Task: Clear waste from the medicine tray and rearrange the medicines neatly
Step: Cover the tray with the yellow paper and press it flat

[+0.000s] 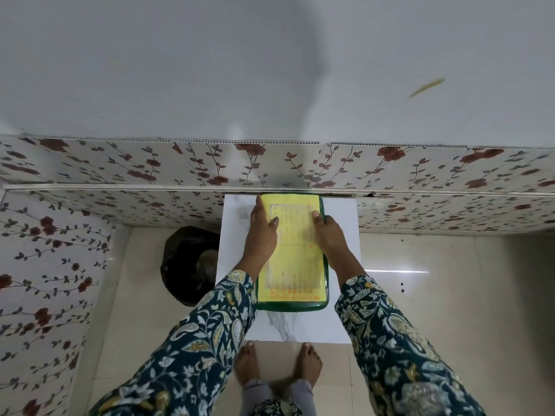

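Observation:
A dark green medicine tray (290, 306) lies on a small white marble-topped table (339, 265). A yellow printed paper sheet (295, 259) lines the tray's inside and covers nearly all of it. No medicines show on it. My left hand (262, 232) rests flat on the sheet's left side, fingers stretched toward the far corner. My right hand (329, 235) holds the tray's right rim, thumb pressing on the paper.
A bin lined with a black bag (190, 262) stands on the floor just left of the table. Floral-papered walls close in behind and on the left. Glossy tiled floor extends to the right. My bare feet (277, 364) stand at the table's near edge.

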